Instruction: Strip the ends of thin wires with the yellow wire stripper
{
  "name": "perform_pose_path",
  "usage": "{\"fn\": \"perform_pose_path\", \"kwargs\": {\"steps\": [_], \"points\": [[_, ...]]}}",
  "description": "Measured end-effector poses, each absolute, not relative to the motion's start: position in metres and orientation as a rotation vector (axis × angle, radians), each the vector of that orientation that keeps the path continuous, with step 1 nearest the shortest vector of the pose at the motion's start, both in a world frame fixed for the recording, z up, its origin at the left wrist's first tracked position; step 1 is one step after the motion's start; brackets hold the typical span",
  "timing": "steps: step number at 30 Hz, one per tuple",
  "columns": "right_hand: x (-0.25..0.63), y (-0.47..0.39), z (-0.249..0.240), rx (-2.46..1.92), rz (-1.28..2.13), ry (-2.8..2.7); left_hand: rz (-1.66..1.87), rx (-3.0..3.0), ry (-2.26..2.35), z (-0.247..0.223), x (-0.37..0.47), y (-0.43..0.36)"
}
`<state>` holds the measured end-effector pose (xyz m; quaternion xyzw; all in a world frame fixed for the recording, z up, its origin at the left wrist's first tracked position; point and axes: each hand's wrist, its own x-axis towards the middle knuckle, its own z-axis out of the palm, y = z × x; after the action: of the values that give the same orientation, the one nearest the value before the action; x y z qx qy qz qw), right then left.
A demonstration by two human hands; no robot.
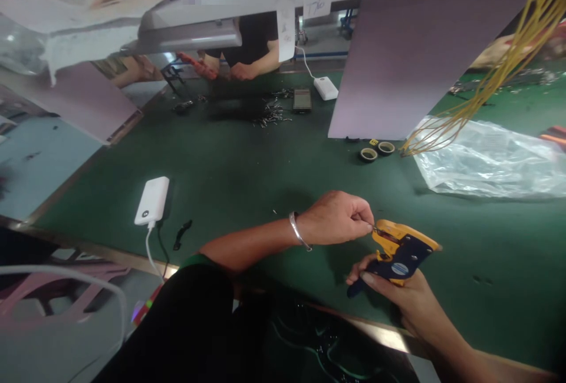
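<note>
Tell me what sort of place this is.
Probably a workshop or assembly floor: the right hand holds a yellow-and-blue hand tool, a bundle of yellow wires trails onto the green worktop, and another person's hands show across it.

**Green table: side clutter**

White power bank [151,201], cable plugged in, on the green table [221,177] near me – small black strap [181,235] beside it. Second white power bank [325,88] at the far side, by the pale panel [407,59]. Two tape rolls [368,161], crumpled clear plastic bag [490,159] – pink stool [30,309] below the table edge.
</note>
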<state>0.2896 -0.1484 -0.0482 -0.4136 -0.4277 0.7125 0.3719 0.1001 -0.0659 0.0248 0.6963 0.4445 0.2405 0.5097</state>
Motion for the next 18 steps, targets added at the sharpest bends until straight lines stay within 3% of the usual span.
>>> {"fn": "perform_pose_path", "kwargs": {"steps": [18], "points": [[0.295, -0.148, -0.062, -0.992, 1.838, -1.169, 0.553, 1.726, 1.079, 0.026, 0.1, -0.065]]}}
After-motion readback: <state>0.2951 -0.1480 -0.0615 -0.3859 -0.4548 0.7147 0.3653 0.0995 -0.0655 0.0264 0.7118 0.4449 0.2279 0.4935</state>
